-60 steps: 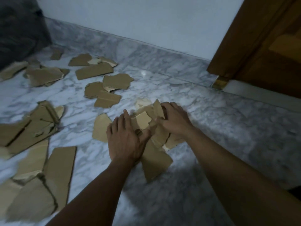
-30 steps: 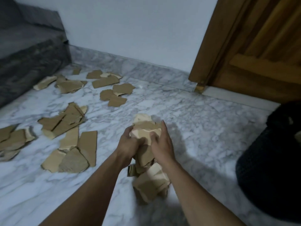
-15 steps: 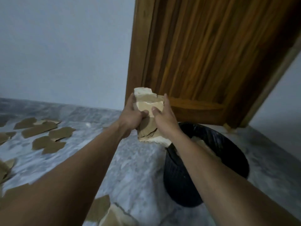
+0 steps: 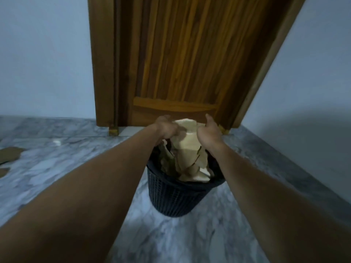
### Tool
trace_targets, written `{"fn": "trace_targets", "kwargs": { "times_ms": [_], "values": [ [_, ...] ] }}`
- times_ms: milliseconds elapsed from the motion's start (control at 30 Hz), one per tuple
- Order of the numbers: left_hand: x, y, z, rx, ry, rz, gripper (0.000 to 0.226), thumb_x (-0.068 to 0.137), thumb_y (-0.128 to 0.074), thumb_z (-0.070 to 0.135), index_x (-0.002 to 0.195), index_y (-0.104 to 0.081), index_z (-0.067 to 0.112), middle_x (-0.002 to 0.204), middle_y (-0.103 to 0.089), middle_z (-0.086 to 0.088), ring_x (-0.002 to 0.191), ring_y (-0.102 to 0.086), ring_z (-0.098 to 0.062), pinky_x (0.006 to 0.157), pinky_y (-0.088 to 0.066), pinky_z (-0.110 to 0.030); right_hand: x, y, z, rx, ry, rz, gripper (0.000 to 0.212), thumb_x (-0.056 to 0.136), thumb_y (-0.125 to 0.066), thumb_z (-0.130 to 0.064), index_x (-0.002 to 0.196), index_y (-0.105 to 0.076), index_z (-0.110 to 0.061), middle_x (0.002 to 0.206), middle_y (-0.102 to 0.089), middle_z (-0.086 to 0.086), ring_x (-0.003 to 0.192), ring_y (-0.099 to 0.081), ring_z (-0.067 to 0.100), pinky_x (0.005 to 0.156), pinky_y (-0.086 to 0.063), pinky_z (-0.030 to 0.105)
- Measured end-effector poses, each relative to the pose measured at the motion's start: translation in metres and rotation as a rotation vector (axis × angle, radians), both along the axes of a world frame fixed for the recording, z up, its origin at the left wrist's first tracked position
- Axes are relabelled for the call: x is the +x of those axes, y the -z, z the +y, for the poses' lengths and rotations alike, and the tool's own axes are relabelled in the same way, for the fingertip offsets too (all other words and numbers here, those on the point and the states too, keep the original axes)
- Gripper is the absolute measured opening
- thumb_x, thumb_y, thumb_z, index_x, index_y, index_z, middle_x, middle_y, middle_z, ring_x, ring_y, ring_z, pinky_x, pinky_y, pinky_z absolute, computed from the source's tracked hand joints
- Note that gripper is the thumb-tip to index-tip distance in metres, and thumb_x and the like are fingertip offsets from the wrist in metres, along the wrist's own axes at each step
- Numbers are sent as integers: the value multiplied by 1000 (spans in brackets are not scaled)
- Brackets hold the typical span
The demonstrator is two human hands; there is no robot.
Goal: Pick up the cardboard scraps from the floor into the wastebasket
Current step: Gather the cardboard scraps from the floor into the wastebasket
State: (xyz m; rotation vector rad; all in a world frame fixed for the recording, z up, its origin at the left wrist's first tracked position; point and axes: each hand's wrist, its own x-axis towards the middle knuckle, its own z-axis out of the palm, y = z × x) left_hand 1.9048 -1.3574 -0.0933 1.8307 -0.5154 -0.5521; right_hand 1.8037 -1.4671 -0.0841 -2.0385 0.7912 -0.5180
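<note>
A bundle of tan cardboard scraps (image 4: 188, 147) stands upright over the black mesh wastebasket (image 4: 171, 198), its lower end down inside the rim among other scraps in the basket. My left hand (image 4: 167, 130) grips the bundle's top from the left. On the right side my right hand (image 4: 209, 132) presses against it, thumb raised. A few more cardboard scraps (image 4: 9, 154) lie on the marble floor at the far left edge.
The basket stands on grey marble floor (image 4: 180, 240) just in front of a wooden door (image 4: 180, 63). Blue-white walls flank the door, with a marble skirting along them. A small white bit (image 4: 57, 142) lies on the floor at the left.
I gathered the scraps off the floor with both hands, lifted them and turned right to the basket. The bundle now hangs over the basket with its lower end inside.
</note>
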Motion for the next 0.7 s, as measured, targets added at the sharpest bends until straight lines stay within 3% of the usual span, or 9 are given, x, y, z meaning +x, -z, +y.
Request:
{"fn": "trace_targets", "kwargs": {
  "times_ms": [133,200,300,400,533,600,700],
  "values": [
    [20,9,46,-77,-211,-78,47,95,-54,4,142,-51,10,140,-56,-19,123,-58,-36,100,-51,-39,17,-9,33,-73,8,-58,61,101,-43,-22,159,-24,-28,160,-34,1,144,-35,27,115,-30,38],
    [31,18,84,-76,-363,-117,41,95,-52,8,135,-57,13,132,-61,-15,113,-61,-30,94,-51,-32,37,-6,67,-122,-26,-114,58,103,-44,-24,158,-26,-29,158,-36,1,143,-38,26,112,-33,36],
    [42,46,154,23,-577,-227,36,92,-53,11,126,-65,17,122,-69,-10,113,-64,-28,100,-50,-31,71,10,129,-153,-124,-181,56,104,-45,-22,157,-30,-31,158,-38,-1,142,-39,24,108,-36,35],
    [44,89,233,174,-709,-230,39,90,-49,9,122,-66,20,112,-73,-7,105,-68,-27,91,-56,-37,97,48,187,-146,-276,-153,56,104,-45,-21,157,-30,-29,159,-37,0,143,-38,25,110,-35,36],
    [28,156,329,388,-828,-204,40,91,-52,11,128,-63,19,117,-71,-9,108,-65,-29,87,-53,-34,100,130,244,-124,-479,1,59,104,-46,-29,159,-26,-25,163,-28,2,145,-35,25,114,-32,38],
    [16,191,366,519,-859,-197,43,92,-55,17,134,-59,20,130,-64,-11,120,-58,-32,97,-47,-36,91,180,265,-160,-492,228,68,102,-46,-48,161,-16,-30,167,-16,5,151,-21,29,119,-20,55],
    [-4,239,408,738,-926,-210,56,91,-61,34,144,-47,24,143,-51,-16,133,-44,-37,108,-41,-48,61,253,291,-153,-450,583,92,86,-42,-80,158,2,-43,168,9,11,153,7,40,112,0,75]
  ]
}}
